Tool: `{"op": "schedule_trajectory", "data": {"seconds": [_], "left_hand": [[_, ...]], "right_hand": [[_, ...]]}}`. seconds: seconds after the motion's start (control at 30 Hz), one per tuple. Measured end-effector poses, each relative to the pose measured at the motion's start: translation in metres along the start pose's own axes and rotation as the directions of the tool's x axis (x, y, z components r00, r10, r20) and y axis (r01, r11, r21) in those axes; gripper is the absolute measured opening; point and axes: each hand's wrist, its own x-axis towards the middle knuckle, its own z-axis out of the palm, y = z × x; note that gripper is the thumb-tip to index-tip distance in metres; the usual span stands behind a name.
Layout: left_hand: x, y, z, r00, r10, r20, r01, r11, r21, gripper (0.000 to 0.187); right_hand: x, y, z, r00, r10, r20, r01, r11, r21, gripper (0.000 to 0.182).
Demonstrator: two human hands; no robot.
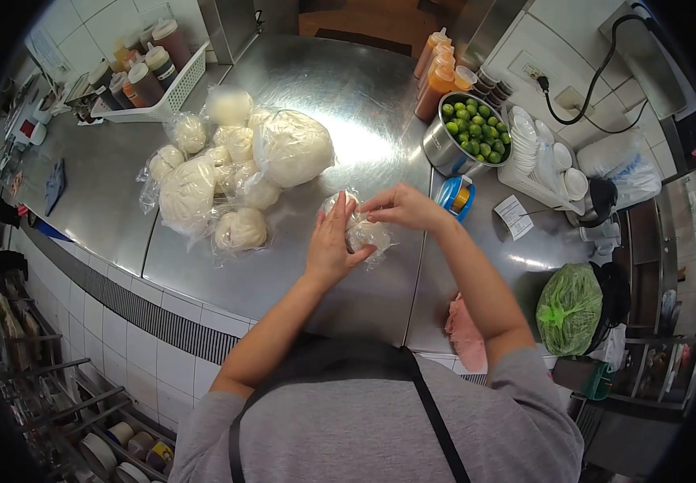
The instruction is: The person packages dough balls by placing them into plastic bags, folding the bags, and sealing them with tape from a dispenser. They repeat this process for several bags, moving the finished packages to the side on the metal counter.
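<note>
A small clear plastic bag of pale food (369, 234) rests on the steel counter between my hands. My left hand (332, 245) holds it from the left, fingers stretched along its side and thumb at its near edge. Above its far right side, my right hand (402, 207) pinches at the plastic with fingertips close together. Left of my hands lies a group of similar filled bags: a large round one (293, 146), another big one (187, 196) and a smaller one near the front (240, 229). What the bags contain looks whitish and lumpy; its kind is not clear.
A steel pot of green limes (444, 150) stands right, beside orange sauce bottles (435, 92) and a blue tape dispenser (455, 199). A white basket of squeeze bottles (180, 90) is back left. A pink cloth (466, 332) and green bag (571, 310) lie near right.
</note>
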Motion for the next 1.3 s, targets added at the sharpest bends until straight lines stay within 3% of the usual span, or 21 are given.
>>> {"op": "schedule_trajectory", "data": {"seconds": [0.03, 0.13, 0.37, 0.43, 0.47, 0.53, 0.57, 0.63, 0.77, 0.83, 0.87, 0.93, 0.97, 1.03, 1.07, 1.13, 1.2, 1.3], "left_hand": [[0.001, 0.000, 0.000, 1.000, -0.013, 0.011, 0.014, 1.000, -0.018, 0.110], [0.000, -0.001, 0.000, 1.000, -0.017, 0.000, 0.017, 1.000, -0.010, 0.111], [-0.001, -0.005, 0.001, 0.999, -0.042, 0.023, 0.041, 0.999, 0.025, 0.112], [-0.001, -0.004, 0.001, 1.000, -0.024, -0.004, 0.024, 1.000, -0.013, 0.110], [-0.001, -0.004, 0.001, 1.000, -0.027, -0.003, 0.027, 1.000, -0.011, 0.110], [0.000, -0.003, 0.000, 1.000, -0.014, 0.018, 0.014, 1.000, 0.008, 0.108], [-0.001, -0.003, -0.001, 1.000, -0.015, 0.017, 0.015, 1.000, 0.012, 0.108], [0.000, -0.004, 0.001, 1.000, -0.012, 0.018, 0.012, 1.000, 0.000, 0.105], [-0.007, -0.015, 0.008, 0.998, 0.059, 0.002, -0.059, 0.997, 0.055, 0.098], [-0.009, -0.013, 0.003, 0.999, 0.049, 0.013, -0.049, 0.997, 0.052, 0.097], [-0.009, -0.012, -0.001, 0.998, 0.057, 0.036, -0.058, 0.998, 0.034, 0.096], [-0.008, -0.004, -0.017, 0.996, 0.077, 0.048, -0.078, 0.997, 0.019, 0.095], [-0.008, -0.001, -0.025, 0.990, 0.137, -0.041, -0.135, 0.990, 0.038, 0.086], [-0.009, 0.002, -0.047, 0.971, 0.203, -0.124, -0.195, 0.978, 0.069, 0.078], [-0.013, -0.003, -0.062, 0.989, 0.132, -0.071, -0.123, 0.985, 0.123, 0.067], [-0.022, -0.008, -0.089, 0.997, 0.050, -0.059, -0.030, 0.954, 0.299, 0.050], [-0.031, -0.013, -0.117, 0.994, 0.034, -0.101, 0.018, 0.877, 0.480, 0.048], [-0.037, -0.026, -0.138, 0.993, 0.021, -0.117, 0.053, 0.806, 0.590, 0.058]], "right_hand": [[0.005, -0.004, -0.004, 0.983, -0.111, 0.145, 0.142, 0.964, -0.226, 0.041], [0.009, -0.024, -0.008, 0.963, -0.059, 0.261, 0.113, 0.975, -0.194, 0.054], [0.029, -0.001, 0.010, 0.936, -0.094, 0.340, 0.109, 0.994, -0.024, 0.050], [0.029, -0.001, 0.010, 0.970, 0.006, 0.242, 0.053, 0.970, -0.238, 0.046], [0.028, 0.000, 0.010, 0.970, 0.005, 0.245, 0.055, 0.970, -0.236, 0.046], [0.023, -0.002, 0.008, 0.999, 0.040, 0.017, -0.028, 0.893, -0.449, 0.050], [0.021, 0.003, 0.008, 0.999, 0.037, 0.018, -0.025, 0.893, -0.449, 0.050], [0.020, 0.020, 0.009, 0.990, 0.075, -0.123, -0.113, 0.934, -0.340, 0.049], [0.014, 0.030, 0.039, 0.999, -0.052, 0.002, 0.048, 0.914, -0.403, 0.049], [0.003, 0.019, 0.058, 0.972, -0.034, -0.233, -0.012, 0.981, -0.193, 0.047], [0.002, 0.022, 0.065, 0.974, -0.045, -0.223, 0.001, 0.981, -0.193, 0.047], [0.002, 0.029, 0.069, 0.879, 0.077, -0.470, -0.031, 0.994, 0.105, 0.043], [0.002, 0.032, 0.064, 0.882, 0.070, -0.466, -0.024, 0.994, 0.105, 0.043], [0.002, 0.022, 0.048, 0.758, -0.283, -0.587, 0.027, 0.914, -0.405, 0.036], [0.003, 0.014, 0.042, 0.756, -0.285, -0.589, 0.029, 0.914, -0.404, 0.036], [-0.001, 0.001, 0.030, 0.617, -0.615, -0.491, -0.090, 0.565, -0.820, 0.035], [-0.001, 0.005, 0.036, 0.643, -0.613, -0.458, -0.071, 0.549, -0.833, 0.026], [-0.006, 0.014, 0.066, 0.708, -0.598, -0.375, 0.188, 0.672, -0.716, 0.018]]}}
